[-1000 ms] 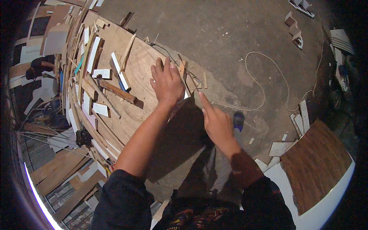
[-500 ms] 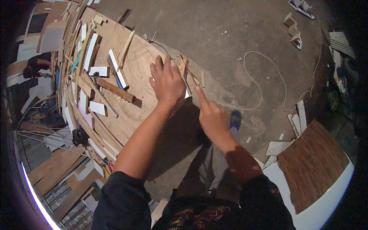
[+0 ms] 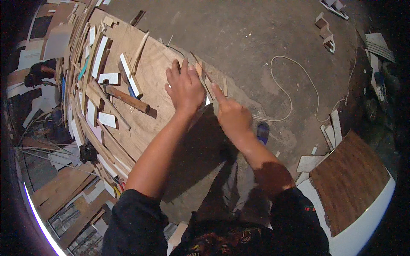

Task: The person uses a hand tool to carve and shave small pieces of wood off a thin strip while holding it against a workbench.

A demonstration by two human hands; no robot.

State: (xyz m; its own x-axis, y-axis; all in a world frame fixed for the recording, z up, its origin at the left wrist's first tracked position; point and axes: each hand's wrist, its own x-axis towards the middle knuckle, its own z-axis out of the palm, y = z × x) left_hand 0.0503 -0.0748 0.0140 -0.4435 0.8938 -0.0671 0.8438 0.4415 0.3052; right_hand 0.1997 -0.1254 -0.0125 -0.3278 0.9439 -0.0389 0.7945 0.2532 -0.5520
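My left hand (image 3: 185,89) lies palm down at the right edge of a plywood tabletop (image 3: 156,70), fingers spread. Beneath and beside it shows a small white-faced strip (image 3: 208,100), mostly hidden by the hand. My right hand (image 3: 234,117) is closed on a thin-bladed hand tool (image 3: 204,70), its forefinger stretched along it. The narrow blade points away from me and passes close by the left hand's fingertips, at the table's edge. Seen nearly edge-on, its exact kind cannot be made out.
A hammer (image 3: 130,99) with a wooden handle lies left of my left hand. White-faced offcuts (image 3: 108,120) and long wood strips crowd the table's left side. A pale cord (image 3: 294,64) loops over the concrete floor. A brown wood-grain panel (image 3: 348,183) rests at the lower right.
My right hand has moved forward and slightly left, carrying the thin-bladed tool farther past the table's edge. The left hand has stayed nearly in place.
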